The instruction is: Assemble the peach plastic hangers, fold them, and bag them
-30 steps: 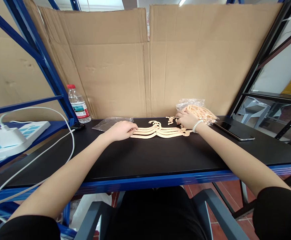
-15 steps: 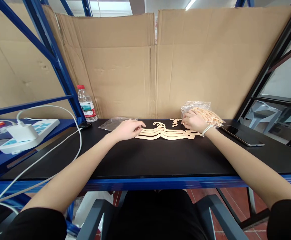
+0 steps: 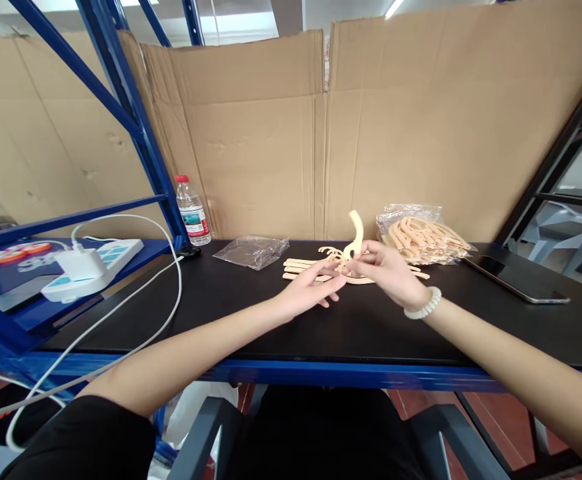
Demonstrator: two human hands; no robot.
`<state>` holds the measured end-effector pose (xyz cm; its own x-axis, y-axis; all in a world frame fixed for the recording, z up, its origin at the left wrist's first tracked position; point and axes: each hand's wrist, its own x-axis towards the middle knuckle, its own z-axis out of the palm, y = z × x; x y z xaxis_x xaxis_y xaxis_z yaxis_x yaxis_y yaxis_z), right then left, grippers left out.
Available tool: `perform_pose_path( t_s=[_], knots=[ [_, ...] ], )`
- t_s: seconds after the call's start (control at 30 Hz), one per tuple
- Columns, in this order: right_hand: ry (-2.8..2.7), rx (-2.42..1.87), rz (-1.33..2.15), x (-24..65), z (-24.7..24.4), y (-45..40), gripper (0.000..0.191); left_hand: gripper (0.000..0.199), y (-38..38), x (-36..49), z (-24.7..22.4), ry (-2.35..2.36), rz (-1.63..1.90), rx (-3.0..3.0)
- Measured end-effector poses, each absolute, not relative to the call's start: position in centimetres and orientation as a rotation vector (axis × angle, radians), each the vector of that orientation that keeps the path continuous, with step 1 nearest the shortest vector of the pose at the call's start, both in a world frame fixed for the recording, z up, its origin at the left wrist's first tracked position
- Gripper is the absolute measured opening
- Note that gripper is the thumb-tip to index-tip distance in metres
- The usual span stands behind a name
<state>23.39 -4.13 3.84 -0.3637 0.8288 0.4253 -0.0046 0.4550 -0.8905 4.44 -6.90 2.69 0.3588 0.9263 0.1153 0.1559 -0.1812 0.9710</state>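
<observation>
Clock directions are taken from the seat, 12 o'clock straight ahead over the black, flat-topped table (image 3: 351,333).

The right hand (image 3: 388,270) is at 12 to 1 o'clock, its grip narrow: thumb and fingers pinch a cream, curved, smooth plastic-looking piece (image 3: 357,230). This piece stands raised above the table, slim end up, with a dark spot near its broader lower end. A white beaded bracelet (image 3: 425,305) is on the right wrist.

The left hand (image 3: 313,288) is at 12 o'clock, thumb and forefinger close together, fingertips beside the lower end of the curved piece. Whether its grip holds anything cannot be told.

Behind and partly hidden by both hands lies a row of beige, thin, hanger-shaped pieces (image 3: 295,269), curled hooks pointing away.

At 1 o'clock: a heap of beige, curved pieces in clear film (image 3: 428,240). At 2 o'clock: a dark, flat, glass-faced phone (image 3: 521,280). Between 11 and 12: a flattened clear plastic bag (image 3: 253,252). At 11: an upright, red-capped clear plastic bottle (image 3: 193,217).
</observation>
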Motion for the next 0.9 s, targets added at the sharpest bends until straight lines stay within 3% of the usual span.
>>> perform_pose_path(
  t_s=[0.1,0.37,0.43,0.63,0.83,0.9],
  knots=[
    [-1.803,-0.681,1.212,22.3,3.0,-5.2,0.035,0.036,-8.1,5.1,2.8,0.955,1.098,1.455],
    [-1.886,-0.776,1.138,22.7,1.8,-4.4,0.039,0.017,-7.0,4.5,1.8,0.953,1.116,1.186],
    [-2.002,-0.755,0.99,23.0,1.9,-4.2,0.036,0.014,-6.9,4.4,2.0,0.944,1.109,1.17],
    [-2.33,-0.889,-0.098,24.7,1.2,-2.3,0.019,0.011,-6.5,3.5,3.2,0.868,1.213,1.202],
    [-2.504,-1.004,-0.078,24.6,0.2,-1.5,0.001,0.002,-5.8,2.4,4.2,0.851,1.306,1.118],
    [-2.473,-1.024,-0.046,24.4,0.0,-1.5,0.003,0.004,-5.6,2.3,4.3,0.865,1.315,1.105]
  ],
)
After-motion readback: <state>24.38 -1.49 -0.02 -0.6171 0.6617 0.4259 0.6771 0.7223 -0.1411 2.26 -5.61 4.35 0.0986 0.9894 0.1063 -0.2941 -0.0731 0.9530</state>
